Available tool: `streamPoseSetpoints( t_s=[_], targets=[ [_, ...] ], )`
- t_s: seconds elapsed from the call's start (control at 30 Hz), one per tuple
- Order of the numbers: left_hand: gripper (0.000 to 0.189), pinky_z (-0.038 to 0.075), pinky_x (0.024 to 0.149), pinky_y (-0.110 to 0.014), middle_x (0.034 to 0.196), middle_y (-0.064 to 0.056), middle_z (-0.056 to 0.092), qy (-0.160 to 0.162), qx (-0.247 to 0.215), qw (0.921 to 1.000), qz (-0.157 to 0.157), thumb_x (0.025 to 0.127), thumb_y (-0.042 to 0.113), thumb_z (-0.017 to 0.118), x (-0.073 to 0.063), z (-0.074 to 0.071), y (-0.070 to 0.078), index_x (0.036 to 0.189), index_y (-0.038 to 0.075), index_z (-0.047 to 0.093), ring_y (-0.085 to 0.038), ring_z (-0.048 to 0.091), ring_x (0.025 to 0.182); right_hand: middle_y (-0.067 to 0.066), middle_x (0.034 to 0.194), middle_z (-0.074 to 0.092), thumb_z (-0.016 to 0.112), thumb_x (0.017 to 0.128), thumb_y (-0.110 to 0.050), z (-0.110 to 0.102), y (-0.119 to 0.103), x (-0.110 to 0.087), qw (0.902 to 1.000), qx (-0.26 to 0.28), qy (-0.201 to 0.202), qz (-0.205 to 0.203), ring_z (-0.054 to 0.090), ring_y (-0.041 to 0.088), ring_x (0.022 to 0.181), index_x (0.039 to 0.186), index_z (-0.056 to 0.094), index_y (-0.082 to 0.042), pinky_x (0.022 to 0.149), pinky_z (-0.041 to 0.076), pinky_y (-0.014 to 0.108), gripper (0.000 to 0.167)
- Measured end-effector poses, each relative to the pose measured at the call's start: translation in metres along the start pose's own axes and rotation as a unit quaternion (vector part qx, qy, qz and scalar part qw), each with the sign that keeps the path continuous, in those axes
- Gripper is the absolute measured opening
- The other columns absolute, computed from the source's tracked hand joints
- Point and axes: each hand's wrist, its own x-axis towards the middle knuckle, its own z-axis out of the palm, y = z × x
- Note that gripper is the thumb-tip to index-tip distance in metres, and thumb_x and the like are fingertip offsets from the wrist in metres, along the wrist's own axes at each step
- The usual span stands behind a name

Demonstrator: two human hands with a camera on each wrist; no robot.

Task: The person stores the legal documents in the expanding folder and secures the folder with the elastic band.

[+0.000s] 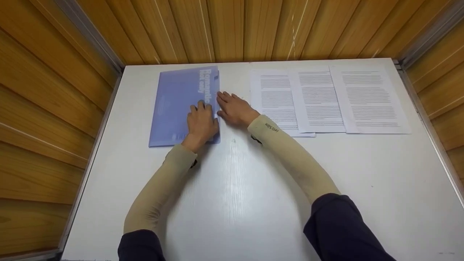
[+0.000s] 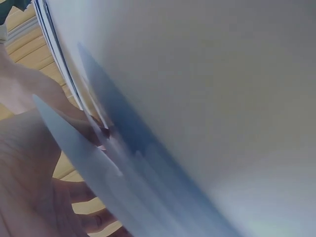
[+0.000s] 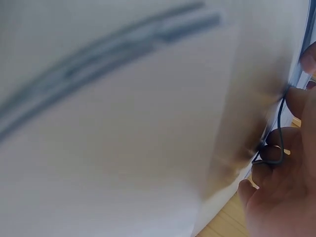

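Observation:
A blue-violet plastic folder (image 1: 174, 105) with white lettering lies at the table's left side. My left hand (image 1: 201, 121) is over its right part, fingers bent on top and thumb at the right edge. In the left wrist view, a raised corner of a translucent blue sheet (image 2: 74, 145) stands between thumb and fingers of the left hand (image 2: 29, 168), which seems to pinch it. My right hand (image 1: 235, 108) lies palm down on the table, fingers extended and fingertips against the folder's right edge. The right wrist view shows the right hand (image 3: 286, 173) beside a thin dark loop (image 3: 281, 128).
Several printed sheets (image 1: 320, 98) overlap in a row on the right of the white table (image 1: 232, 203). Wood-panelled walls (image 1: 224, 29) stand behind the table and at both sides. A blurred grey-blue strip (image 3: 123, 52) crosses the right wrist view.

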Motion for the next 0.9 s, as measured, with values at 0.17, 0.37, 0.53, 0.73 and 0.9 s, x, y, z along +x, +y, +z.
streamPoseSetpoints(
  t_s=[0.17,0.37,0.53,0.73,0.9],
  targets=[
    [0.046,0.060,0.089,-0.057,0.145,-0.023,0.056,-0.024,0.004,0.9997,-0.008,0.100,0.028,0.067,0.000,-0.011,0.005,0.134,-0.003,0.065,-0.045,0.059,0.121,0.014,0.180,0.013,0.038,0.115,-0.038,0.000,0.001,-0.001,0.9999,0.011,0.001,0.005,0.012,0.031,0.167,0.169,0.019,-0.001,0.135,0.011,0.043,0.068],
    [0.032,0.061,0.087,-0.058,0.140,-0.025,0.059,-0.050,-0.018,0.9985,-0.013,0.099,0.015,0.066,-0.004,-0.030,0.011,0.124,-0.005,0.068,-0.047,0.065,0.114,0.013,0.180,0.014,0.039,0.115,-0.038,0.000,0.000,0.000,0.9999,0.017,0.000,0.004,0.013,0.032,0.166,0.169,0.021,-0.001,0.135,0.013,0.044,0.068],
    [0.020,0.063,0.084,-0.055,0.121,-0.025,0.070,-0.069,-0.040,0.9968,-0.009,0.098,0.003,0.067,-0.007,-0.047,0.013,0.115,-0.005,0.074,-0.046,0.072,0.106,0.013,0.180,0.014,0.039,0.115,-0.038,-0.001,-0.002,0.001,0.9999,0.010,-0.007,0.006,0.014,0.032,0.166,0.169,0.022,-0.001,0.135,0.014,0.044,0.068],
    [0.021,0.064,0.082,-0.053,0.112,-0.028,0.074,-0.061,-0.053,0.9967,-0.010,0.097,-0.007,0.062,-0.007,-0.062,0.012,0.113,-0.008,0.076,-0.046,0.075,0.103,0.011,0.180,0.011,0.039,0.115,-0.039,-0.001,-0.002,0.001,0.9996,0.022,-0.013,0.015,0.012,0.032,0.167,0.170,0.019,-0.003,0.135,0.012,0.044,0.069],
    [0.019,0.062,0.083,-0.056,0.110,-0.033,0.072,-0.039,-0.065,0.9971,-0.003,0.097,-0.009,0.060,-0.011,-0.070,0.007,0.110,-0.011,0.074,-0.048,0.074,0.103,0.010,0.180,0.010,0.039,0.115,-0.040,0.000,0.000,0.001,0.9994,0.026,-0.014,0.018,0.011,0.032,0.167,0.170,0.018,-0.003,0.135,0.012,0.045,0.069]
  ],
)
